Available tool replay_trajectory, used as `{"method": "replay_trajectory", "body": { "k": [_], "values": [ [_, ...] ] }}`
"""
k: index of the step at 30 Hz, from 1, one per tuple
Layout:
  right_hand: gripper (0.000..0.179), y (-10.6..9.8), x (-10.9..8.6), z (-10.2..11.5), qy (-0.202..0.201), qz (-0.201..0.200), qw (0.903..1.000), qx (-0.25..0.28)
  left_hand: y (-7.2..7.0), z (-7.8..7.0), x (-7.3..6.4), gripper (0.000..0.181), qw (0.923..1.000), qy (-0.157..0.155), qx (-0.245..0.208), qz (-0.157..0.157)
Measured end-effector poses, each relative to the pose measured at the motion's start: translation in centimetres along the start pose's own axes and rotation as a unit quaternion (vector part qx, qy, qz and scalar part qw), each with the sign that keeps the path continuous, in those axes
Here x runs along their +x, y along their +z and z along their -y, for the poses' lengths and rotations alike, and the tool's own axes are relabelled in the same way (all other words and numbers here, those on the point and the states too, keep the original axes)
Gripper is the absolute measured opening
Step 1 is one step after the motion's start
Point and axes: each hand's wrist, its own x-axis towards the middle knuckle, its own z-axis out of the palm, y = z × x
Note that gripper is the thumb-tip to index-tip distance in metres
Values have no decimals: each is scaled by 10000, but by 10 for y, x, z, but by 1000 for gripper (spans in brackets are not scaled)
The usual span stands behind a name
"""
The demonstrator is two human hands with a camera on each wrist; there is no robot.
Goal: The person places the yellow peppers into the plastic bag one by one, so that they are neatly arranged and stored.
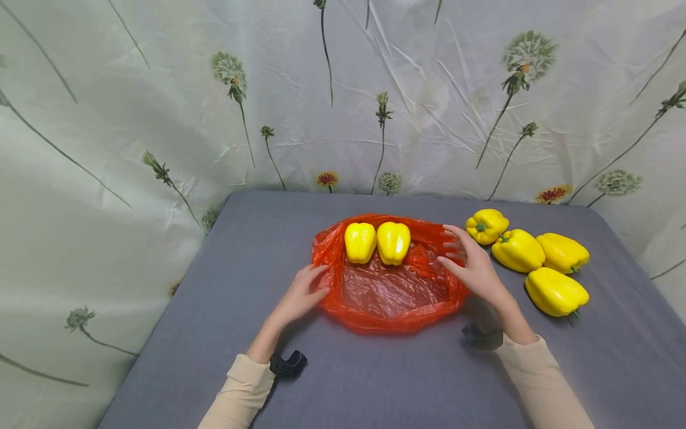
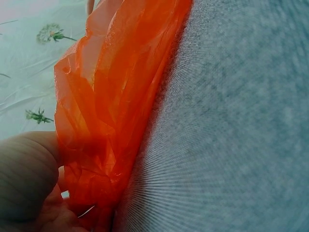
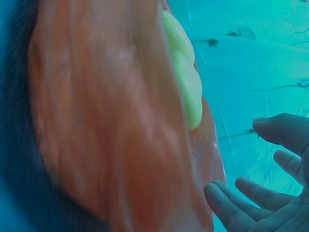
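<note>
Left hand point(image 1: 298, 294) at the bag's 9 o'clock, thumb and fingers parted, touching the plastic; right hand point(image 1: 474, 269) at 3 o'clock, fingers spread wide, holding nothing. Red bag point(image 1: 370, 320) sits mid-table, mouth open, two peppers point(image 1: 360, 243) inside at 11 and 12. Ease the rim outward gently; thin film probably tears. Bag crinkly, glossy, see-through; peppers smooth, blocky, lobed. Four loose peppers point(image 1: 517, 251) at 3 o'clock. Grey table point(image 1: 257, 250) matt, flowered sheet point(image 1: 429, 71) shiny, creased, at 12.
</note>
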Motion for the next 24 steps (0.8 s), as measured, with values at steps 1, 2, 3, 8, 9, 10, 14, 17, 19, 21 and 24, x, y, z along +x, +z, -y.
{"method": "replay_trajectory", "body": {
  "k": [1, 2, 3, 8, 9, 10, 14, 17, 19, 21, 24],
  "values": [
    [62, -3, -2, -1, -18, -57, 10000, -31, 0, 1, 0, 53, 10000, 9, 12, 5],
    [62, -6, -5, -2, -27, -101, 9999, -45, 1, 1, 0, 53, 10000, 1, 16, 10],
    [61, -9, -7, -4, -54, -151, 9999, -64, 1, 1, 0, 53, 10000, -4, 19, 12],
    [62, -24, -20, -11, -115, -387, 9991, -91, 1, 0, 0, 53, 10000, -32, 0, 13],
    [62, -27, -22, -13, -103, -437, 9989, -133, 0, 0, 0, 53, 10000, -25, -2, 10],
    [63, -30, -24, -13, -72, -491, 9986, -171, 0, 0, 0, 53, 10000, -24, 0, 5],
    [65, -42, -30, -19, 31, -749, 9966, -329, 1, 1, 0, 53, 10000, -2, 17, -16],
    [62, -50, -32, -25, 74, -980, 9943, -402, 1, 2, 0, 53, 10000, -2, 12, -10],
    [59, -55, -33, -28, 158, -1094, 9927, -488, 1, 1, 0, 53, 10000, -13, 3, -5],
    [56, -60, -34, -31, 271, -1172, 9911, -577, 1, 1, 0, 53, 10000, 0, -13, -11],
    [52, -67, -35, -35, 422, -1276, 9880, -761, 1, 1, 0, 53, 10000, 10, -31, -26]
  ]
}}
